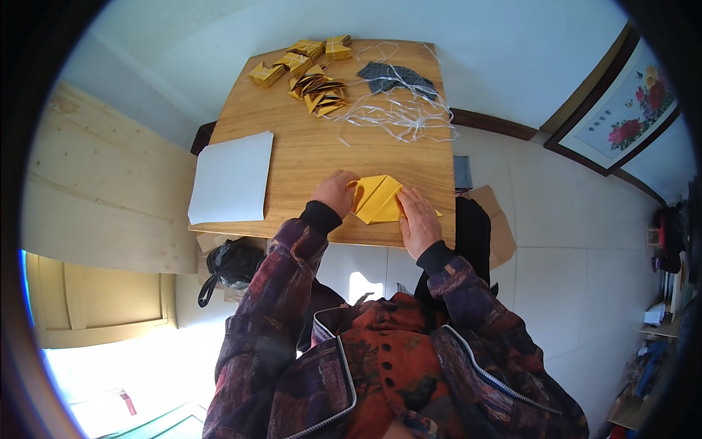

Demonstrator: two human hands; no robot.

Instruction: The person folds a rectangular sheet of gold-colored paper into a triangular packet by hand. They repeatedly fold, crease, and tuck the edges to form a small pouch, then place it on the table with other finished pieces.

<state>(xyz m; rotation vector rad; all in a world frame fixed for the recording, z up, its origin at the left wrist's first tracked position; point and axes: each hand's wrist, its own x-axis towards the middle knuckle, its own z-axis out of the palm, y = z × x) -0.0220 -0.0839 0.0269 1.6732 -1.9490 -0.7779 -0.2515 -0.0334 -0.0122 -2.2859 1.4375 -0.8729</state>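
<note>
A yellow-gold folded paper sheet [377, 199] lies near the front edge of the wooden table [307, 150]. My left hand [335, 192] rests on its left edge, fingers curled over the fold. My right hand [418, 218] lies flat on its right part, pressing it onto the table. At the far end of the table sit piles of folded gold paper pieces [316, 82], some bundled.
A white paper stack [231, 178] hangs over the table's left edge. Loose white plastic string [398, 110] and a dark grey patterned piece [395, 77] lie at the far right. A black bag [230, 265] sits on the floor under the table's left corner. Cardboard [497, 219] lies on the floor to the right.
</note>
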